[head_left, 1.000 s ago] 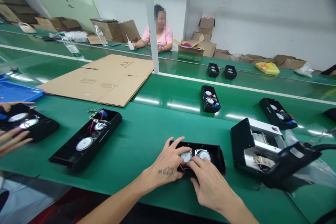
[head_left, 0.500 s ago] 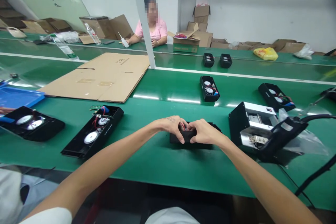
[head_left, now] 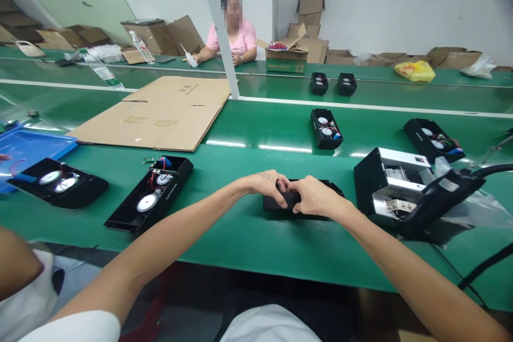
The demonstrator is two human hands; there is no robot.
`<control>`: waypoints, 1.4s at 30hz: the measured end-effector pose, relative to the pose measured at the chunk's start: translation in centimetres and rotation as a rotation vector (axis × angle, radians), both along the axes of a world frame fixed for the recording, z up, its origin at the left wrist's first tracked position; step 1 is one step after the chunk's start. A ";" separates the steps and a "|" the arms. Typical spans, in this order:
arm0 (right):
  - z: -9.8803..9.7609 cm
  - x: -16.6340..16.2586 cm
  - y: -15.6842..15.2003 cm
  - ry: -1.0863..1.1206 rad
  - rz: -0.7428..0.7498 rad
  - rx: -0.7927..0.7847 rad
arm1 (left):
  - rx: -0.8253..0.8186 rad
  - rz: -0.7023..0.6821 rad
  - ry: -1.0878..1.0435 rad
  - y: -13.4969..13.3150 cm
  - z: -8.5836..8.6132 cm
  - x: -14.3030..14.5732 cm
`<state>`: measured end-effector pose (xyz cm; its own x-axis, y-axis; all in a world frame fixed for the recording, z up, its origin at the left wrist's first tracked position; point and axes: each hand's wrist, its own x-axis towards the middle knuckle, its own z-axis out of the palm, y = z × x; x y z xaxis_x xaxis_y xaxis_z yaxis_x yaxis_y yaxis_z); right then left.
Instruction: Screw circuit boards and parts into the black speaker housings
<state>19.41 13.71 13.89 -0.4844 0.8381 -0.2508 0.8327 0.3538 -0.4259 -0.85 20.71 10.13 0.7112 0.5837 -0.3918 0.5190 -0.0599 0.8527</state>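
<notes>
A black speaker housing (head_left: 276, 204) lies on the green bench in front of me, mostly covered by my hands. My left hand (head_left: 270, 184) curls over its left part, thumb on the near wall and fingers inside. On the same housing, my right hand (head_left: 316, 196) grips close beside, its thumb also on the near wall. A bit of red wire shows between the hands; what the fingertips touch inside is hidden. To the left lies another open speaker housing (head_left: 132, 211) with two white round speakers, red wires and a green circuit board.
A black and silver machine (head_left: 366, 184) with a black handle-like part (head_left: 444, 197) stands at right. Flat cardboard (head_left: 160, 112) lies left. More housings (head_left: 326, 128) sit beyond. A blue tray (head_left: 48, 141) is far left. A person in pink (head_left: 244, 40) sits opposite; another person's arm (head_left: 16, 264) shows at left.
The view has shifted slightly, so the bench appears a little higher and further right. Both hands stay on the housing with nearly the same grip. More of the neighbour at left shows.
</notes>
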 end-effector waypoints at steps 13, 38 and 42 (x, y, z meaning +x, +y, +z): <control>-1.9 0.2 0.1 0.045 -0.039 0.011 | 0.002 0.025 -0.009 0.0 -1.2 -0.1; -2.4 -0.3 -1.4 0.001 -0.121 0.057 | 0.050 0.031 -0.021 -1.1 -1.3 -0.1; -1.9 -0.1 -1.2 0.010 -0.109 0.033 | 0.057 0.025 -0.010 -0.8 -1.5 0.0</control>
